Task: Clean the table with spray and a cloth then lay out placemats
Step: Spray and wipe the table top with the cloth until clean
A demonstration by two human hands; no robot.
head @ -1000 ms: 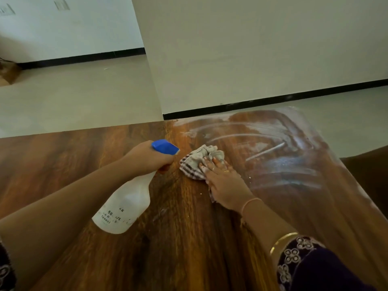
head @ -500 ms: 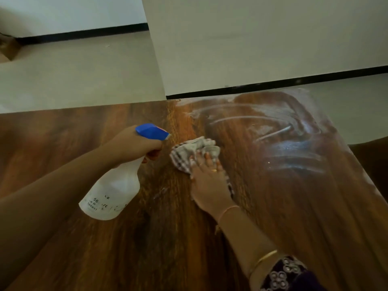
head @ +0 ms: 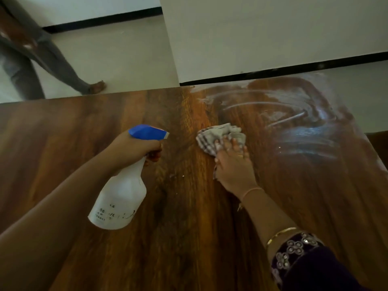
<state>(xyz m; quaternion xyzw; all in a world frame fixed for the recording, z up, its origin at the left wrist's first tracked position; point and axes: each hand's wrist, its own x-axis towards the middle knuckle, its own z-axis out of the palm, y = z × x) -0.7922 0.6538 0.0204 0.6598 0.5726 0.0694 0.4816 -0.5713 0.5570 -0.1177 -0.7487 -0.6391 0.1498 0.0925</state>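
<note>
A white spray bottle (head: 119, 198) with a blue nozzle head hangs above the wooden table (head: 189, 238), nozzle pointing right. My left hand (head: 132, 150) grips its neck, a finger on the trigger. To the right, a crumpled checked cloth (head: 220, 137) lies on the table top. My right hand (head: 233, 164) presses down on the cloth, fingers bunching it. Wet white streaks (head: 294, 127) cover the table's far right part.
Another person's legs (head: 46, 59) stand on the pale floor beyond the table's far left edge. A white wall with a black skirting (head: 273, 70) runs behind the table. A dark seat edge (head: 378, 143) shows at the right.
The view has dropped and shifted, bringing a person's legs into sight at the far left. My right hand and the cloth have slid slightly away from the bottle's nozzle; the bottle stays held.
</note>
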